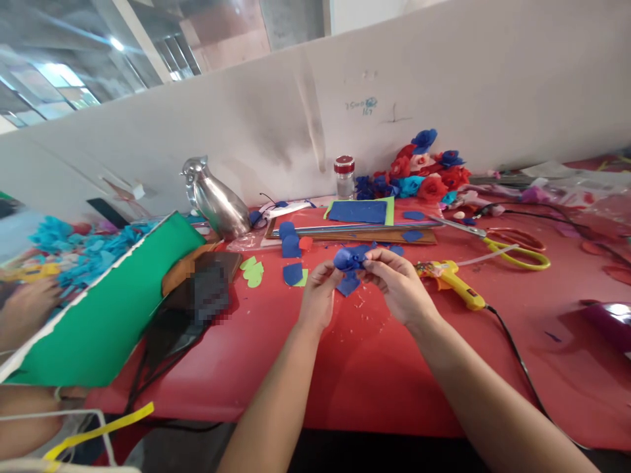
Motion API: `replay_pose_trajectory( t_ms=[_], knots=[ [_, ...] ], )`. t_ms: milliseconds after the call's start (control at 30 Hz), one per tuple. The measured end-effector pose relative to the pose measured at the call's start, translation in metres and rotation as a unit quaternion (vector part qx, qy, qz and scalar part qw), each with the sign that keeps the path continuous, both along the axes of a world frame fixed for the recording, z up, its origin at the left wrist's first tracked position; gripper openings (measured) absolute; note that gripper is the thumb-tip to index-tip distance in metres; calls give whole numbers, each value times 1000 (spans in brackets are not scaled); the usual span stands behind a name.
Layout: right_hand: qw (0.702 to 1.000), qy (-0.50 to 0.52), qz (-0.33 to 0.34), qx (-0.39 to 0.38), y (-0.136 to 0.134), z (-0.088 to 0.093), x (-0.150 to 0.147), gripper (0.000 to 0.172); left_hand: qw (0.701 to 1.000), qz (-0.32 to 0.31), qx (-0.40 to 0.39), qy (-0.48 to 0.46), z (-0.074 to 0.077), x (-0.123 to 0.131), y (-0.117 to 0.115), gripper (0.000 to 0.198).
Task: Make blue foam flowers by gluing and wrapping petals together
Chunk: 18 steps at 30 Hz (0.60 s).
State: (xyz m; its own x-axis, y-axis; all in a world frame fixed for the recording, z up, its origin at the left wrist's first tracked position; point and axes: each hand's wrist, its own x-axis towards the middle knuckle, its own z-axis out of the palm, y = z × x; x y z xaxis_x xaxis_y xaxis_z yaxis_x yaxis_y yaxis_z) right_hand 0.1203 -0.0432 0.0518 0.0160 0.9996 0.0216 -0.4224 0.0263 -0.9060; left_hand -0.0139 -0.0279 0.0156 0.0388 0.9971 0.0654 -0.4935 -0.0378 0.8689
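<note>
A partly formed blue flower (351, 257) of paper or felt petals is held up over the red table. My left hand (319, 292) pinches its left side between thumb and fingers. My right hand (394, 281) grips the right side of the same flower with its fingertips. Just below it shows a blue petal piece (349, 286); I cannot tell whether it is joined to the flower. Cut blue petals (290, 246) and green leaf pieces (253, 271) lie to the left. Close by my right hand rests a yellow glue gun (461, 286) with its cord.
Scissors (493, 243) with yellow and orange handles lie behind the glue gun. A metal jug (217, 200), a red-lidded jar (344, 176) and a pile of finished flowers (428, 174) stand along the wall. A green board (113, 309) and a dark bag (185, 315) border the left; another person's hand (29, 299) is beyond.
</note>
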Motion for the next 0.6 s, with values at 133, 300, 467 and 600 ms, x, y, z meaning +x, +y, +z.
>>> replay_pose_trajectory(
  t_ms=[133, 300, 467, 600],
  knots=[
    [999, 35, 25, -3, -2, 1, 0, 21, 1000, 5, -12, -26, -1, 0, 1, 28],
    [999, 34, 9, -1, -2, -1, -1, 21, 1000, 15, -4, 2, -1, 0, 0, 28],
    [998, 43, 33, -9, 0, -3, 0, 24, 1000, 21, 0, 13, -1, 0, 0, 26],
    [994, 79, 76, -22, 1, -4, 1, 23, 999, 29, 31, 26, -2, -2, 1, 22]
  ],
)
